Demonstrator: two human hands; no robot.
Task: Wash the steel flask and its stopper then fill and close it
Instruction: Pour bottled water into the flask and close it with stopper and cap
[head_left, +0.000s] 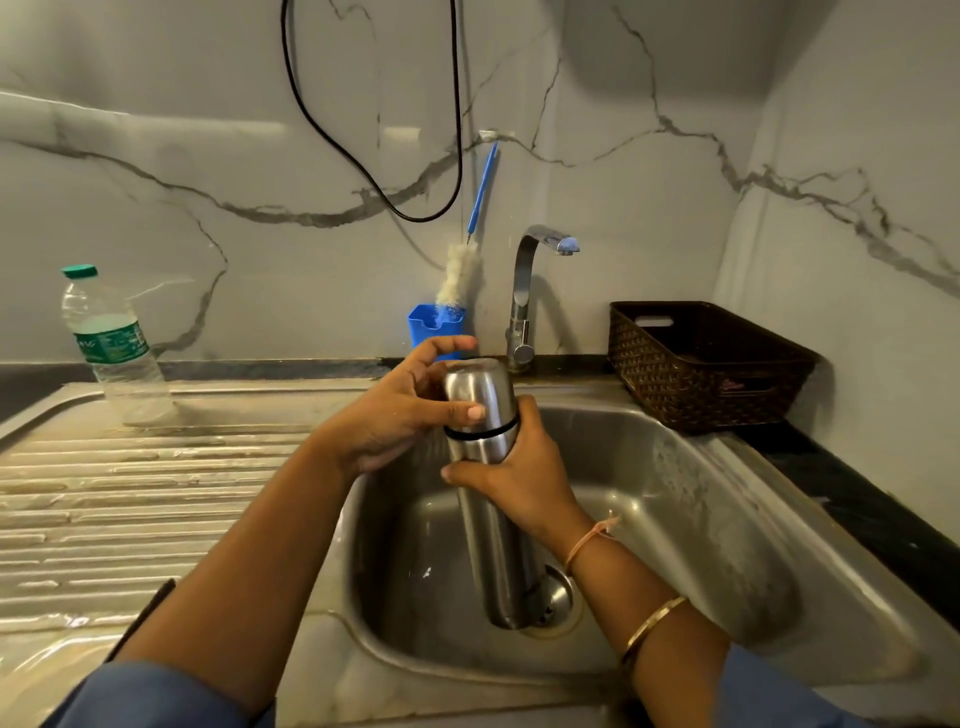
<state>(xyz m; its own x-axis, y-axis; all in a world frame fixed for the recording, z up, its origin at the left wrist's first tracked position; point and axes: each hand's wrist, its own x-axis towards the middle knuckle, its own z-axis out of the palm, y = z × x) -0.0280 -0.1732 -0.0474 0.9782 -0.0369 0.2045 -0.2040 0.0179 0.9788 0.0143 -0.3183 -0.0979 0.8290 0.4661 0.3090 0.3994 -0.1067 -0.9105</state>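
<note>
The steel flask (493, 561) stands upright inside the sink (675, 519), its base close above the drain (553, 597); whether it touches the basin floor cannot be told.

The right hand (524, 478) wraps its fingers round the flask body just below the black band. A thread band and a metal bangle (654, 623) sit on that forearm. The left hand (395, 415) curls over the steel cap (478, 384) at the top, thumb across the front and index finger raised above it.

**Progress**
- The cap is on the flask. The stopper is not visible and is presumably beneath the cap.
- No water runs from the tap (524, 291), and no soap or foam shows on the flask.
- Judgement: the task is at its opening step, with the grip suited to unscrewing the cap.
- Remaining: cap removal, stopper removal, washing of both, filling and closing.

**Equipment further back**
- The draining board (130, 493), left of the basin, is wet.
- A bottle brush (462, 275) hangs on the wall above a blue holder (434, 327), just left of the tap.
- A brown woven basket (701, 364) sits on the counter at right.

**Markings**
- A plastic bottle (111, 343) with a green cap carries a green label; its print is too small to read.
- The flask shows no legible brand.
</note>
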